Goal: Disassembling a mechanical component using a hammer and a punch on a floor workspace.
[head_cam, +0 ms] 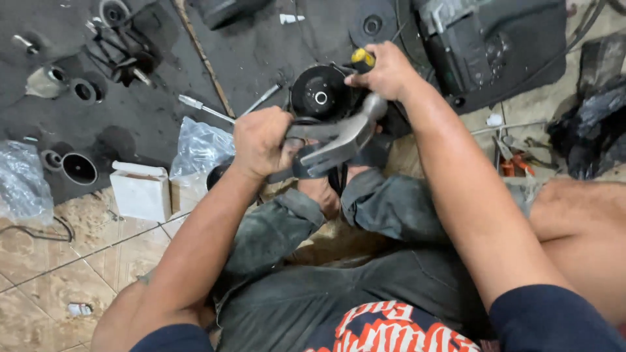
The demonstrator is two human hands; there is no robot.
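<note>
Nearest to us, our knees in grey trousers (385, 208) fold in over the tiled floor (45, 267). Just above them our left hand (259, 142) is clenched tight round the handle of a metal claw hammer (339, 138), fingers fully curled; the hammer's head lies tilted toward the upper right, its claw end pointing back at the left hand. Our right hand (385, 70) is closed over a yellow-handled tool (362, 58), perhaps a screwdriver, whose yellow end shows above the knuckles; we cannot see its tip. Both hands work at a round black motor part (321, 94) with a bright centre hole, which sits between our feet on the dark mat (156, 117), touching the hammer's head.

To the left lie a clear plastic bag (199, 148) and a small white box (140, 190), just beside each other. Farther out on the mat are two socket extension bars (205, 109), black ring-shaped parts (79, 168) and a black disc (373, 25). At the top right stands a bulky black machine housing (495, 45), with orange-handled pliers (518, 163) near it on the floor.
</note>
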